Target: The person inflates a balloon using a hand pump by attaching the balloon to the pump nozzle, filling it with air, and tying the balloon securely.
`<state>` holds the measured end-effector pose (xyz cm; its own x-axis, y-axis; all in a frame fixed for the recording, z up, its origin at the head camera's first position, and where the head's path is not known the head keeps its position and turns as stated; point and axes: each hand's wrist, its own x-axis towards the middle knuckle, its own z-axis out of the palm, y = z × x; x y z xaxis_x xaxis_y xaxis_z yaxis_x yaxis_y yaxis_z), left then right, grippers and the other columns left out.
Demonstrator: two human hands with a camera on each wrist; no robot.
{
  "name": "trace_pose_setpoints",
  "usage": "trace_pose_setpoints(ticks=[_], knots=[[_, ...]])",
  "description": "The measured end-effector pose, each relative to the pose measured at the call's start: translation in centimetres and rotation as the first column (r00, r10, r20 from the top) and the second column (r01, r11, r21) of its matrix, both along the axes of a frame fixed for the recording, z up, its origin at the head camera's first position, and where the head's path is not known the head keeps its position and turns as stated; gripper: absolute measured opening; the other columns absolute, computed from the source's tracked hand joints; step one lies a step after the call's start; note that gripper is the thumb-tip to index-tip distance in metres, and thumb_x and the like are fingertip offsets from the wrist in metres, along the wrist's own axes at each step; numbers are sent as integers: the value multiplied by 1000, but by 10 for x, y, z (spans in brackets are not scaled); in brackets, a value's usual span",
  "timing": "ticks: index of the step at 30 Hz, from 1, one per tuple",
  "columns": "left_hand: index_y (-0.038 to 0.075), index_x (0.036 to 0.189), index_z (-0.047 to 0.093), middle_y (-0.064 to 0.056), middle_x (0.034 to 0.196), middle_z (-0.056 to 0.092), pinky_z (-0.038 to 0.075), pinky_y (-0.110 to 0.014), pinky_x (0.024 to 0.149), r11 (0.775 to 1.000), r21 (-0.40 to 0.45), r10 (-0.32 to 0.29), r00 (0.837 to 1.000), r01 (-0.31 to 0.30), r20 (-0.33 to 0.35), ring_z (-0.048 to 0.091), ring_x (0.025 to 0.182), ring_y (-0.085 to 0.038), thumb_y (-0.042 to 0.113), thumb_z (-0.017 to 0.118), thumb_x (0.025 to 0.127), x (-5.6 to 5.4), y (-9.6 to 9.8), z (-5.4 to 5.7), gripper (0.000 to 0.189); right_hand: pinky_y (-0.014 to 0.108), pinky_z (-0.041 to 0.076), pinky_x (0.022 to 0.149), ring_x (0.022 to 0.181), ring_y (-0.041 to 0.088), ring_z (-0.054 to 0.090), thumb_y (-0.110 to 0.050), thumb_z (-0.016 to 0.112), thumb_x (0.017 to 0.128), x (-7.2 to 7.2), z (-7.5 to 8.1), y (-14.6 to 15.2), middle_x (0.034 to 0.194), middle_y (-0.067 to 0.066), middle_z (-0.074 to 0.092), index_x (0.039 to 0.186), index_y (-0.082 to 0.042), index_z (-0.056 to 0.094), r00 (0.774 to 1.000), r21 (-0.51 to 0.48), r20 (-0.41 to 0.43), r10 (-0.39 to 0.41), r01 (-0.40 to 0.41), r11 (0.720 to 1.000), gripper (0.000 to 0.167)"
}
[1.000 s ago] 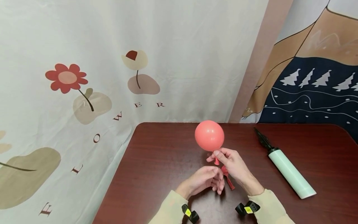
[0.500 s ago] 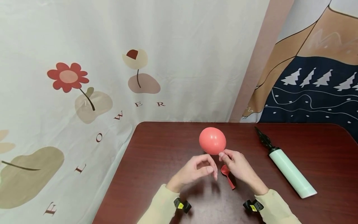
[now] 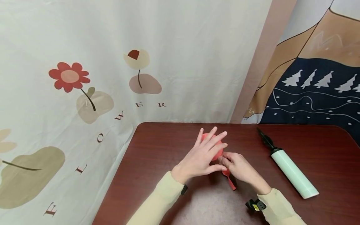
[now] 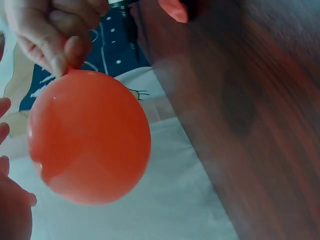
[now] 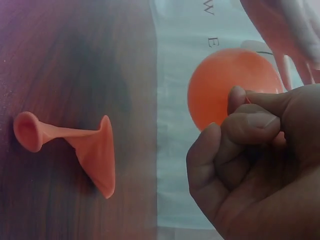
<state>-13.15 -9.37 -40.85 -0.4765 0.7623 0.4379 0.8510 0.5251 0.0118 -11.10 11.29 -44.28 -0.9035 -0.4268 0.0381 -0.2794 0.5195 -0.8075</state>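
A small inflated red balloon hangs by its neck from my right hand, whose thumb and finger pinch it. In the right wrist view the other fingers of that hand are curled. My left hand spreads its straight fingers in front of the balloon in the head view, covering much of it; whether they touch it I cannot tell. A second, limp red balloon lies on the table beneath the hands, partly covered in the head view.
A mint-green hand pump with a black nozzle lies slantwise at the right of the dark red-brown table. Behind the table hangs a printed cloth with flowers and letters.
My left hand has risen from beside the neck and spread its fingers before the inflated balloon. The right hand, still pinching the neck, has lowered the balloon a little.
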Motion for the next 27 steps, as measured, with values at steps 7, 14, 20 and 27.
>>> trace_pose_setpoints(ticks=[7, 14, 20, 27], knots=[[13, 153, 50, -5, 172, 19, 4, -72, 119, 982, -183, 26, 996, -41, -86, 0, 159, -33, 68, 71, 87, -5, 1, 0, 89, 25, 42, 57, 58, 5, 47, -14, 58, 106, -3, 1, 1, 63, -6, 51, 81, -15, 63, 999, 11, 2, 47, -47, 999, 25], [20, 154, 50, 5, 161, 44, 9, -76, 117, 953, -289, 60, 992, -89, -109, 16, 158, -34, 75, 62, 88, -4, -3, -8, 87, 24, 42, 56, 57, 2, 46, -16, 60, 105, -3, 1, -1, 63, -10, 49, 78, -14, 64, 994, -13, -34, 103, -104, 995, 28], [23, 133, 70, 15, 113, 75, 16, -71, 119, 966, -245, 62, 992, -88, -112, 55, 135, -20, 64, 73, 85, 0, -4, -9, 63, 25, 40, 56, 57, 2, 44, -23, 62, 106, 1, 4, -3, 62, -12, 46, 79, -17, 64, 997, 7, -43, 70, -70, 998, 28], [30, 116, 75, 16, 102, 74, 30, -57, 120, 945, -310, 110, 994, -101, 10, 67, 108, -10, 19, 80, 91, 4, -7, -8, 27, 23, 34, 53, 55, 2, 39, -27, 68, 102, 7, 8, 2, 59, -15, 42, 77, -20, 68, 993, 114, -113, -31, 44, 992, 26]])
